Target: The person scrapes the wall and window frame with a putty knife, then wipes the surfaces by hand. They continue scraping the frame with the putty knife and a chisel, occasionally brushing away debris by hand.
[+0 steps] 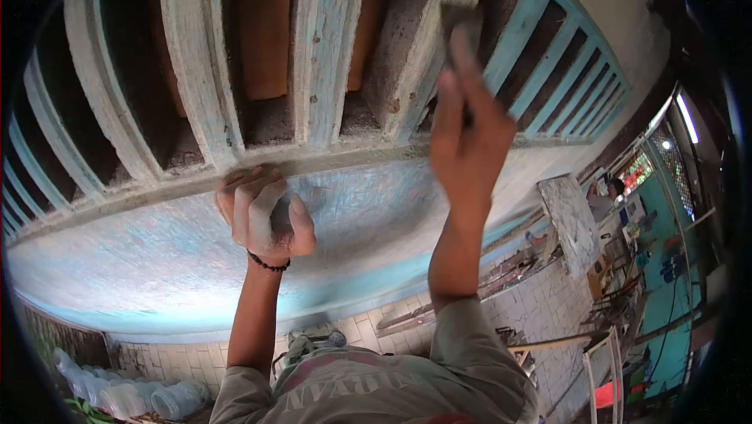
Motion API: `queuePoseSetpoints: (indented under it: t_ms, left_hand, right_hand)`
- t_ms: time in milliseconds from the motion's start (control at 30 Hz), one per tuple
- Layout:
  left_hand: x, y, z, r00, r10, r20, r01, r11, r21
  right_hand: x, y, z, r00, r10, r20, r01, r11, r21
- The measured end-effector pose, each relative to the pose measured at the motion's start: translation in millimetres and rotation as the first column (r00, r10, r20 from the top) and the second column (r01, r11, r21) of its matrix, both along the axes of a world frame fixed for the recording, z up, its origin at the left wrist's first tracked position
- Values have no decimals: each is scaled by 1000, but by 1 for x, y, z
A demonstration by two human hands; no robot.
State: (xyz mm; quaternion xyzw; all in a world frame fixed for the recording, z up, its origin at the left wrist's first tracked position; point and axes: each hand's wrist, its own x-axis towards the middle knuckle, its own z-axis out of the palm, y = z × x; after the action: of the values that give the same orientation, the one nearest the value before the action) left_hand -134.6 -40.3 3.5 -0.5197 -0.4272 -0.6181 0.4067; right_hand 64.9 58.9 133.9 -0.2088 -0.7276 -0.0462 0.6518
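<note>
- Likely the nearest risk sits at the left hand: its fingers are curled together over the front edge of the ledge under the slats. If that edge is dusty or crumbling, the hold could slip.
- Higher up, the right hand is clamped on a dark pad, which is pressed to the upper part of a pale blue slat. The arm is at full stretch, so I judge the pad could skid off the slat's narrow edge and knuckles could scrape the rough masonry.
- Loose grit from the slat may fall toward the face, since the pad is well overhead.
- The pad is blurred, and the fingers cover most of it (abrasive sheet or block, I cannot tell).
- A beaded bracelet rings the left wrist, and the palm beneath it is hidden against the wall.
- The gaps between the slats are in deep shade, showing only brown surfaces.
- Far down by the bottom left corner, clear jars are cut off by the dark rim.
- Farthest right, a grey board leans near another person, too small to make out.
</note>
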Motion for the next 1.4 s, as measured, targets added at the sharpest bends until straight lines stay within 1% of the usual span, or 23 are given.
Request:
queuePoseSetpoints:
  t_ms: [67, 133, 200, 267, 333, 367, 433, 467, 533, 600, 700, 733, 833, 933, 1033, 1133, 1233, 1333, 1400]
  left_hand:
    - [1, -2, -2, 1000, -19, 15, 19, 1000, -19]
    - [1, -3, 0, 1000, -26, 14, 26, 1000, -14]
    - [0, -5, 1, 1000, -28, 8, 28, 999, -20]
    - [0, -6, 1, 999, -35, -5, 35, 999, -28]
    - [-2, -6, 0, 999, -36, -13, 36, 999, -39]
    - [-2, -6, 0, 999, -38, -17, 37, 998, -43]
    - [-2, -4, -1, 999, -49, -11, 49, 998, -42]
    - [-2, -5, -2, 998, -57, -11, 57, 997, -49]
    - [-2, -8, 0, 999, -53, -12, 52, 997, -54]
    - [-1, -9, 1, 998, -57, -5, 57, 997, -56]
    - [0, -11, 7, 997, -81, 18, 82, 995, -62]
    - [0, -11, 9, 996, -91, 27, 92, 994, -66]
    - [-4, -12, 9, 994, -112, 9, 112, 992, -62]
    - [-8, -10, 8, 993, -116, -26, 114, 993, -41]
    - [-7, -9, 6, 992, -120, -29, 119, 992, -31]
    - [-8, -3, 5, 995, -94, -42, 94, 996, -6]
    - [-8, 0, 0, 996, -79, -44, 79, 997, 0]
    - [-8, 0, -1, 996, -77, -45, 78, 997, 6]
    - [-7, 0, 0, 996, -81, -44, 82, 997, 17]
  right_hand:
    - [-6, 22, 39, 1000, -8, -26, 12, 989, 146]
    - [-7, 17, 50, 999, -33, -25, 36, 986, 160]
    - [-10, 3, 48, 997, -70, -14, 71, 996, 56]
    - [-10, -2, 17, 993, -121, 5, 120, 990, 74]
    - [-12, -19, -13, 988, -156, 7, 156, 987, -33]
    - [-15, -34, -29, 986, -166, 3, 164, 974, -155]
    - [-18, -40, -31, 977, -214, -4, 210, 962, -172]
    - [-20, -34, -26, 967, -254, -7, 253, 965, -73]
    - [-23, -28, -13, 954, -298, -24, 299, 953, 42]
    - [-27, -29, 12, 952, -305, -34, 307, 948, 88]
    - [-29, -29, 20, 942, -334, -23, 335, 935, 115]
    - [-31, -28, 15, 957, -282, -64, 288, 948, 135]
    - [-31, -34, -3, 932, -360, -35, 362, 926, 108]
    - [-36, -43, 12, 953, -304, -18, 303, 952, -44]
    - [-41, -31, 21, 932, -361, -7, 356, 916, 184]
    - [-46, -42, 6, 895, -445, 32, 438, 889, 132]
    - [-46, -35, -14, 935, -355, -18, 355, 931, 89]
    - [-38, -22, 8, 971, -236, -39, 238, 969, 69]
    - [-33, -25, 15, 968, -251, -6, 251, 967, 32]
